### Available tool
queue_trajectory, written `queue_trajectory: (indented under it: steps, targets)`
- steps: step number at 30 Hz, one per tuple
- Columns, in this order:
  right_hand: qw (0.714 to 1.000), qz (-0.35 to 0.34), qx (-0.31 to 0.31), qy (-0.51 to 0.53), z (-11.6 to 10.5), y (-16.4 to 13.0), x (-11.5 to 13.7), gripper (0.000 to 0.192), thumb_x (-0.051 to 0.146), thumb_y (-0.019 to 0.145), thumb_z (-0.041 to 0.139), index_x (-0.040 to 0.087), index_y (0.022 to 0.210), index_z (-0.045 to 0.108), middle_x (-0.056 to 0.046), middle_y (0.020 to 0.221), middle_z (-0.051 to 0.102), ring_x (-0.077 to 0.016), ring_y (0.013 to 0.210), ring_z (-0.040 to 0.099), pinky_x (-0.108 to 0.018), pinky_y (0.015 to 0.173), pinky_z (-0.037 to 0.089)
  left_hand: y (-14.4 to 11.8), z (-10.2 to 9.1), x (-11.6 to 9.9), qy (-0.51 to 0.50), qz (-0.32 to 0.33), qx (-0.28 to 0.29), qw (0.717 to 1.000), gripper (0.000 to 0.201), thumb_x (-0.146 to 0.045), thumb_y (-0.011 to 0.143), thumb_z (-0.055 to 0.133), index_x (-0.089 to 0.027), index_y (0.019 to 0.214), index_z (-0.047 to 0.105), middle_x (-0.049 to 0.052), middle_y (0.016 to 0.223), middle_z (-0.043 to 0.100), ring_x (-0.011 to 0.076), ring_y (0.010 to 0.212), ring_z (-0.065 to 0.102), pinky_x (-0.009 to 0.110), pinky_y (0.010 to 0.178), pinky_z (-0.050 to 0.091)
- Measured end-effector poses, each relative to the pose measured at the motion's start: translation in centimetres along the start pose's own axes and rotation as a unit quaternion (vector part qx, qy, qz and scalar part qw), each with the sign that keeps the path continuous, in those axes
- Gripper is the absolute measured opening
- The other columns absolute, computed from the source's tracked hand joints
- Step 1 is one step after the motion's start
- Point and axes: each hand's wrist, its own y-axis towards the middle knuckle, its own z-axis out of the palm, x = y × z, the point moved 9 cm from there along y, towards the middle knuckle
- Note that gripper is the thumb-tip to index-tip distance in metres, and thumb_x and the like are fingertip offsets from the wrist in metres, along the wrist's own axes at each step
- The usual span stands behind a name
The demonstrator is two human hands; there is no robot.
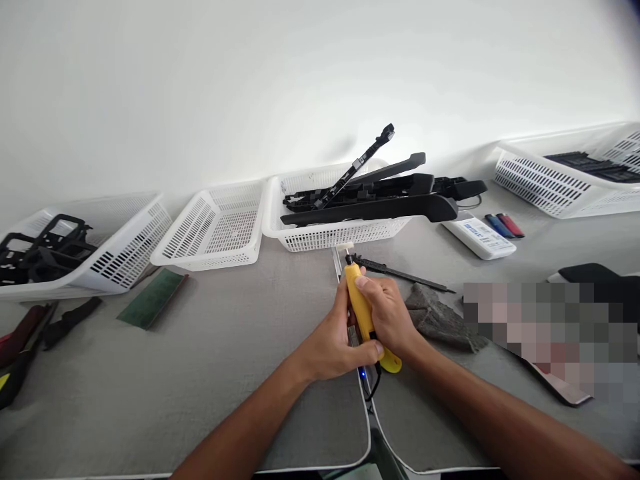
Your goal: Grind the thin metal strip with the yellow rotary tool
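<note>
Pixelated block [550, 333] at 3 o'clock hides whatever sits there; the pink-edged flat thing [560, 390] under it only shows a corner. Left hand [333, 343] and right hand [387, 313] cover most of the yellow tool [361, 308], and the thin metal strip [338, 261] under them mostly disappears. At 9 o'clock the red and black pliers [23, 343] are cut by the edge; label print on the white box [479, 237] is too small to read.

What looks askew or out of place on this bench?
The middle basket is overfilled: long black parts stick out past its right rim, and one thin piece pokes up at an angle. A crumpled grey cloth lies beside the right hand, which grips a yellow tool.
</note>
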Motion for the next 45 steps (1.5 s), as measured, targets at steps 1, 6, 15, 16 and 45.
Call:
queue_trajectory:
  steps: [1, 6, 15, 16, 45]
  targets:
    - [1.0, 0.002, -0.003, 0.003, 0.0, 0.0, 0.0, 0.049, 0.059, 0.088, 0.056, 0.025, 0.056, 0.041, 0.004, 0.048, 0.041, -0.0121, 0.042, 0.042, -0.026, 0.041, 0.039, 0.0, -0.1, 0.0, -0.002, 0.003, -0.002, 1.0, 0.111, -0.024, 0.085, 0.08, -0.031, 0.17, 0.01, 0.011, 0.138, 0.057, 0.0289, 0.121, 0.063, 0.05, 0.107, 0.055]
    - [1.0, 0.004, -0.001, 0.019, 0.1, 0.0, 0.3, 0.052, 0.061, 0.087, 0.057, 0.023, 0.053, 0.048, 0.001, 0.048, 0.049, -0.0135, 0.043, 0.049, -0.026, 0.043, 0.045, 0.1, -0.6, 0.0, 0.003, 0.02, -0.03, 0.999, 0.082, -0.024, 0.09, 0.071, -0.03, 0.162, 0.031, 0.01, 0.135, 0.058, 0.0251, 0.114, 0.065, 0.044, 0.103, 0.056]
    - [0.999, 0.012, 0.004, 0.039, 0.4, -0.1, 0.3, 0.049, 0.058, 0.086, 0.061, 0.021, 0.055, 0.055, 0.0, 0.051, 0.054, -0.0129, 0.044, 0.051, -0.025, 0.044, 0.049, 0.1, -0.8, -0.4, 0.045, 0.043, -0.061, 0.996, 0.077, -0.018, 0.085, 0.07, -0.027, 0.154, 0.036, 0.005, 0.121, 0.059, 0.0196, 0.098, 0.063, 0.04, 0.092, 0.058]
    - [0.999, 0.012, 0.002, 0.039, 0.4, -0.1, 0.3, 0.049, 0.057, 0.086, 0.062, 0.021, 0.055, 0.055, 0.0, 0.05, 0.053, -0.0127, 0.043, 0.05, -0.025, 0.043, 0.048, 0.1, -0.8, -0.5, 0.047, 0.041, -0.061, 0.996, 0.078, -0.018, 0.084, 0.071, -0.026, 0.154, 0.035, 0.006, 0.121, 0.059, 0.02, 0.099, 0.063, 0.041, 0.093, 0.058]
    - [1.0, -0.011, 0.0, 0.003, 0.2, -0.3, 0.8, 0.049, 0.056, 0.089, 0.059, 0.023, 0.054, 0.048, 0.001, 0.051, 0.05, -0.0126, 0.044, 0.048, -0.025, 0.042, 0.043, 0.0, -0.7, 0.0, 0.079, 0.011, -0.057, 0.995, 0.068, -0.021, 0.079, 0.077, -0.025, 0.136, 0.039, 0.001, 0.102, 0.054, 0.0187, 0.091, 0.058, 0.033, 0.078, 0.055]
